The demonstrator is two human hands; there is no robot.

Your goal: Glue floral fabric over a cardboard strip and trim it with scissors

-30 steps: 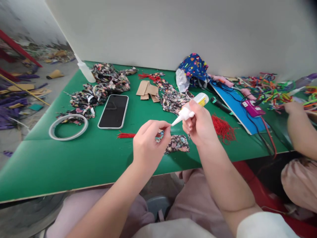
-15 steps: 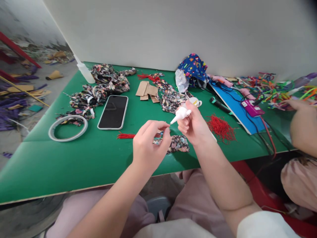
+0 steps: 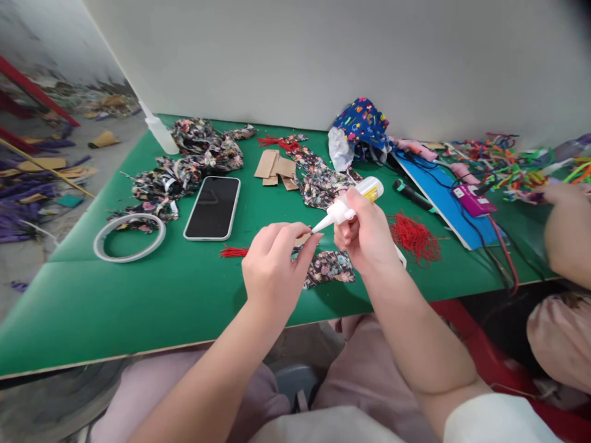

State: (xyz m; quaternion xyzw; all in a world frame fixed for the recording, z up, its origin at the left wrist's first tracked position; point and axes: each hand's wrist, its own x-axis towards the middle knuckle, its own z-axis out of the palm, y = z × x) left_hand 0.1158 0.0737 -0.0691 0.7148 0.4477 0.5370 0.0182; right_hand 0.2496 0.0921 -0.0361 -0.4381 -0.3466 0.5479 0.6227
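Observation:
My right hand (image 3: 367, 240) grips a small white glue bottle (image 3: 340, 211) with a yellow label, tilted with its pointed nozzle down to the left. The nozzle tip meets the fingertips of my left hand (image 3: 277, 258). Those fingers are pinched, and what sits between them is too small and covered to name. Below and behind that hand lies a strip of dark floral fabric (image 3: 331, 269) on the green table. A bundle of red threads (image 3: 234, 251) pokes out to the left of my left hand.
A phone (image 3: 212, 208), a tape ring (image 3: 98, 245), brown card pieces (image 3: 266, 165) and crumpled floral fabric (image 3: 180, 175) lie to the left. Rightward are loose red threads (image 3: 415, 239), a blue board (image 3: 443, 200) with cables, and a co-worker's arm (image 3: 570, 227).
The glue bottle has swung so that its labelled body shows, and its nozzle has come to my left fingertips. My left hand has shifted slightly left, still pinched.

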